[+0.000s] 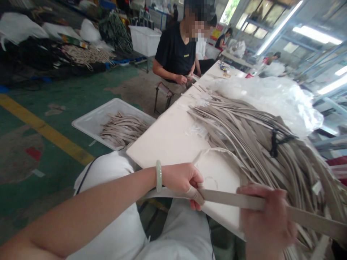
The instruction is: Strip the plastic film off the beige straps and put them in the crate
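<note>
My left hand (187, 180), with a tan cover on the thumb, pinches one end of a flat beige strap (227, 198) near the table's front edge. The strap runs taut to the right, through my right hand (267, 216) and on towards the right edge of the view. Motion blurs my right hand, but its fingers are closed around the strap. A big heap of similar beige straps (244, 133) lies just beyond my hands, tied with a black cord (275, 142). One thin strip (217, 151) curves in a loop on the tabletop.
The white table (162, 135) stretches away from me. Clear plastic sheeting (282, 97) is bunched at its right. On the floor at left, a white bin (89, 121) holds strap pieces. A co-worker in a dark shirt (176, 50) sits on the table's left side.
</note>
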Available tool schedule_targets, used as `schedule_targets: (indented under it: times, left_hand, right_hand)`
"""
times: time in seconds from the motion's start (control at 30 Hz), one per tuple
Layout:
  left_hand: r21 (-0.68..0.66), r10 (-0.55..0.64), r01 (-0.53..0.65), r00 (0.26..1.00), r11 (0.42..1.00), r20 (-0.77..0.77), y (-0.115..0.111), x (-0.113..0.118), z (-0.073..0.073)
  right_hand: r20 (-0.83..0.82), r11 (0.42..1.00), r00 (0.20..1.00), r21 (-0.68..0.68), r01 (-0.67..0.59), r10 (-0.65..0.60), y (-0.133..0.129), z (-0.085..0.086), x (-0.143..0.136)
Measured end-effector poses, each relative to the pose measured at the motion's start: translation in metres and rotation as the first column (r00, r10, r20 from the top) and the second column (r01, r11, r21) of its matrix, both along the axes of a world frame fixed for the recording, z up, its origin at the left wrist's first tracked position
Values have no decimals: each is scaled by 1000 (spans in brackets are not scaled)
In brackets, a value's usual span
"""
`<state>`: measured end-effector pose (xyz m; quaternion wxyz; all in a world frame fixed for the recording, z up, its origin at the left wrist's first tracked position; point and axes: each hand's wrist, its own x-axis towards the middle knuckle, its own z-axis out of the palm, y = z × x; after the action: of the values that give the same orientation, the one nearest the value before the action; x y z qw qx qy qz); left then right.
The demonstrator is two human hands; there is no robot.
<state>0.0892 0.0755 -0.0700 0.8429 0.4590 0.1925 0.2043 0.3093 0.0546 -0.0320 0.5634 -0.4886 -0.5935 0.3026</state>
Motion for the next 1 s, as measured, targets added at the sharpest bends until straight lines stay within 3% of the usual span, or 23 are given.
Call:
schedule_targets:
  times: [0.1, 0.17, 0.27, 0.33, 0.4, 0.5, 0.63, 0.83, 0.93, 1.0]
  left_hand:
    - [33, -10, 11, 999, 999, -47, 2, 2, -4]
    - [59, 10, -3, 993, 998, -114, 4, 2, -10]
    - [84, 44, -29, 982, 996, -185, 5, 3, -18]
    - [77, 44, -31, 982, 997, -182, 5, 4, -20]
    - [63, 43, -34, 988, 997, -146, 5, 7, -19]
    - [52, 41, -38, 997, 998, -65, 5, 13, -15]
    - [67, 74, -78, 996, 995, 51, 7, 20, -14]
    - [-28, 65, -66, 996, 997, -58, 12, 23, -11]
    - [3, 115, -115, 992, 993, -44, 10, 28, -8]
    - [-27, 145, -146, 988, 989, -43, 8, 33, -10]
  right_hand:
    - [68, 983, 989, -140, -123, 133, -5, -6, -11]
    - [-41, 972, 985, -160, -172, 168, -3, 1, -5]
    - [-343, 996, 937, -38, -78, 60, 7, 19, 13]
    - [-440, 1000, 898, 10, -10, 14, 12, 25, 18]
    - [-399, 1000, 916, 12, -28, 30, 10, 19, 12]
    - [-221, 987, 968, -78, -142, 121, -4, -11, -16]
    - [-155, 886, 921, -257, -386, 356, -19, -44, -42]
    - [-271, 918, 904, -132, -374, 330, -9, -39, -25]
    - [-56, 900, 906, -97, -424, 421, -11, -48, -26]
    - [82, 917, 914, -63, -393, 398, -11, -59, -30]
